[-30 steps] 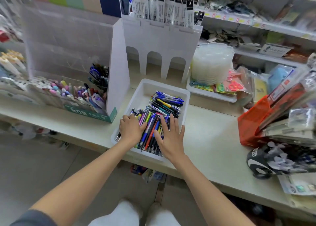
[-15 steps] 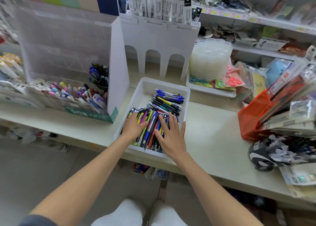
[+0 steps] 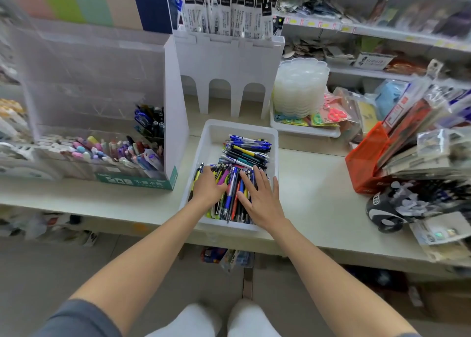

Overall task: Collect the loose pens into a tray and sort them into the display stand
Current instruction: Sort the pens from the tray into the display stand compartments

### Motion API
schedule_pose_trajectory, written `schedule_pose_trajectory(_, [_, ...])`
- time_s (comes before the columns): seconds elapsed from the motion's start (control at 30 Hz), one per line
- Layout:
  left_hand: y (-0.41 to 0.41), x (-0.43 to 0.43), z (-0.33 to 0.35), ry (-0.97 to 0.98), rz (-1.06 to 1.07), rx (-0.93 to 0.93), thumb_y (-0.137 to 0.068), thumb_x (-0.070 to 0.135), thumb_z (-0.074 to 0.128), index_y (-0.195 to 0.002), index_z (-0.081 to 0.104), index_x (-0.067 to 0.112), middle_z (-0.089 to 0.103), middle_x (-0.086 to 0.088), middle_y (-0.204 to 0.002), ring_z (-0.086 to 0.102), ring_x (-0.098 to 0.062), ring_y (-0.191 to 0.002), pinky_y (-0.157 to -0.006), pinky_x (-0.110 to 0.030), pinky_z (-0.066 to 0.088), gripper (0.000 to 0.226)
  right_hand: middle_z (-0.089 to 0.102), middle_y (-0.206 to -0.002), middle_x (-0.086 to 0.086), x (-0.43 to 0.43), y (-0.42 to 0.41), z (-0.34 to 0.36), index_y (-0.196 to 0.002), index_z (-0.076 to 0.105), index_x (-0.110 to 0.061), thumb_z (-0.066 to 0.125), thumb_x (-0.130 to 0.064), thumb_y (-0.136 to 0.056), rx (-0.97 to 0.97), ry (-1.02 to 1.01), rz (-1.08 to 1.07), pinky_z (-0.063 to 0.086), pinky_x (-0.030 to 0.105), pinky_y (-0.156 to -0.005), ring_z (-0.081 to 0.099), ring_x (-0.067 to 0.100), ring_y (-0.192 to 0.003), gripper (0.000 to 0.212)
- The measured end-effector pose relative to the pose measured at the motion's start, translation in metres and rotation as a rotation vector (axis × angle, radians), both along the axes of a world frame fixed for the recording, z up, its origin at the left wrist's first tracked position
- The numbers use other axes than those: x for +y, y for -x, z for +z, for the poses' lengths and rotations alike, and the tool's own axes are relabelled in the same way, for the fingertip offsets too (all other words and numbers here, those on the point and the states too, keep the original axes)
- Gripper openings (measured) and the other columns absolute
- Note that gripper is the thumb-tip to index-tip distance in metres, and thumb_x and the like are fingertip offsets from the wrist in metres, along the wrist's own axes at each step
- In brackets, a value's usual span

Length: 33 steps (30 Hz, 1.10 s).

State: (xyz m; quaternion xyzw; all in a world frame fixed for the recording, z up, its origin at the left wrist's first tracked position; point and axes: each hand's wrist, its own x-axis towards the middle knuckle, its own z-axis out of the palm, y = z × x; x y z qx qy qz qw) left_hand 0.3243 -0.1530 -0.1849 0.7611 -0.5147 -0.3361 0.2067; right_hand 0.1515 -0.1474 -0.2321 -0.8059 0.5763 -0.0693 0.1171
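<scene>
Left hand [image 3: 207, 187] curls its fingers into the near pens [image 3: 230, 192], though I can't tell if it grips any. Right hand [image 3: 261, 200] lies flat and spread on them. Both have barely shifted, still tidying the pile in the tray [image 3: 239, 125]. Sorting into the display stand [image 3: 175, 107], just left, hasn't begun.

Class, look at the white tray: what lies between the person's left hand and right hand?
Loose pens, blue, red and purple among them, seen in the head view.

Near pens [image 3: 231, 192] partly hidden under left hand [image 3: 207, 186] and right hand [image 3: 262, 202], upper-right shelf goods [image 3: 420, 8] blurred
</scene>
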Motion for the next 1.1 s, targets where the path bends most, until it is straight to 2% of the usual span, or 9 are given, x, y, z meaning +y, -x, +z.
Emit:
schedule_pose_trajectory(0.13, [-0.007, -0.003, -0.001, -0.011, 0.013, 0.091, -0.094, 0.023, 0.066, -0.137, 0.046, 0.002, 0.055, -0.014, -0.131, 0.052, -0.029, -0.12, -0.092, -0.034, 0.042, 0.052, -0.008, -0.165, -0.004, 0.001, -0.003, 0.001, -0.155, 0.003, -0.043, 0.003, -0.068, -0.093, -0.03, -0.001, -0.028, -0.01, 0.045, -0.12, -0.011, 0.012, -0.151, 0.067])
schedule_pose_trajectory(0.23, [-0.014, -0.007, -0.009, 0.005, 0.013, 0.145, -0.094, 0.02, 0.064, -0.109, 0.054, 0.008, 0.058, -0.008, -0.102, 0.056, -0.028, -0.097, -0.074, -0.032, 0.04, 0.021, -0.006, -0.165, -0.004, 0.002, -0.006, 0.0, -0.155, 0.005, -0.042, 0.01, -0.065, -0.097, -0.027, 0.003, -0.061, -0.009, 0.043, -0.12, -0.009, 0.013, -0.151, 0.063])
schedule_pose_trajectory(0.4, [-0.023, -0.01, -0.012, 0.017, 0.081, 0.178, -0.093, 0.021, 0.064, -0.113, 0.056, 0.001, 0.06, -0.017, -0.099, 0.052, -0.025, -0.083, -0.068, -0.032, 0.039, 0.029, -0.007, -0.165, -0.003, 0.007, -0.013, 0.003, -0.156, 0.006, -0.04, 0.023, -0.057, -0.102, -0.085, -0.035, -0.078, -0.002, 0.042, -0.123, -0.01, 0.014, -0.151, 0.059])
schedule_pose_trajectory(0.53, [-0.031, -0.015, -0.005, 0.085, 0.148, 0.26, -0.092, 0.022, 0.065, -0.107, 0.058, 0.006, 0.068, -0.008, -0.093, 0.062, -0.025, -0.085, -0.068, -0.034, 0.043, 0.023, -0.004, -0.165, -0.003, 0.009, -0.016, 0.003, -0.156, 0.01, -0.039, 0.025, -0.057, -0.102, -0.118, -0.015, -0.059, 0.004, 0.043, -0.123, -0.005, 0.016, -0.151, 0.059])
schedule_pose_trajectory(0.73, [-0.034, -0.013, 0.04, 0.023, 0.294, 0.886, -0.088, 0.015, 0.075, -0.103, 0.066, 0.0, 0.076, -0.01, -0.079, 0.073, -0.018, -0.068, -0.058, -0.029, 0.057, 0.024, 0.005, -0.165, 0.0, 0.0, -0.019, 0.028, -0.155, 0.018, -0.036, 0.032, -0.051, -0.102, -0.257, 0.028, -0.066, 0.013, 0.043, -0.122, 0.006, 0.019, -0.151, 0.057])
schedule_pose_trajectory(0.8, [-0.036, -0.007, 0.056, 0.024, 0.266, 0.966, -0.088, 0.015, 0.074, -0.101, 0.069, -0.002, 0.076, -0.007, -0.077, 0.073, -0.013, -0.066, -0.055, -0.025, 0.057, 0.021, 0.02, -0.162, 0.001, -0.01, -0.028, 0.049, -0.154, 0.025, -0.03, 0.04, -0.039, -0.104, -0.355, 0.082, -0.069, 0.02, 0.04, -0.121, 0.017, 0.018, -0.149, 0.054])
schedule_pose_trajectory(0.87, [-0.041, -0.001, 0.068, 0.055, 0.243, 0.986, -0.089, 0.015, 0.072, -0.102, 0.071, -0.001, 0.077, -0.006, -0.079, 0.074, -0.011, -0.069, -0.06, -0.023, 0.057, 0.021, 0.042, -0.152, 0.003, -0.019, -0.04, 0.077, -0.152, 0.033, -0.024, 0.046, -0.025, -0.103, -0.49, 0.087, -0.048, 0.031, 0.036, -0.115, 0.038, 0.016, -0.138, 0.051])
schedule_pose_trajectory(0.97, [-0.059, 0.004, 0.085, 0.162, 0.216, 0.962, -0.088, 0.012, 0.074, -0.102, 0.071, -0.001, 0.077, -0.009, -0.083, 0.074, -0.016, -0.078, -0.066, -0.023, 0.059, 0.019, 0.066, -0.12, 0.008, -0.027, -0.065, 0.122, -0.146, 0.043, -0.019, 0.045, -0.017, -0.103, -0.687, -0.02, -0.009, 0.052, 0.036, -0.086, 0.062, 0.016, -0.093, 0.043])
schedule_pose_trajectory(1.1, [-0.089, 0.01, 0.112, 0.325, 0.153, 0.882, -0.084, 0.012, 0.076, -0.099, 0.07, -0.001, 0.075, -0.012, -0.082, 0.074, -0.022, -0.081, -0.074, -0.031, 0.057, 0.02, 0.068, -0.101, 0.003, -0.033, -0.111, 0.164, -0.141, 0.049, -0.015, 0.049, -0.016, -0.101, -0.879, -0.077, 0.087, 0.056, 0.034, -0.082, 0.066, 0.018, -0.09, 0.04])
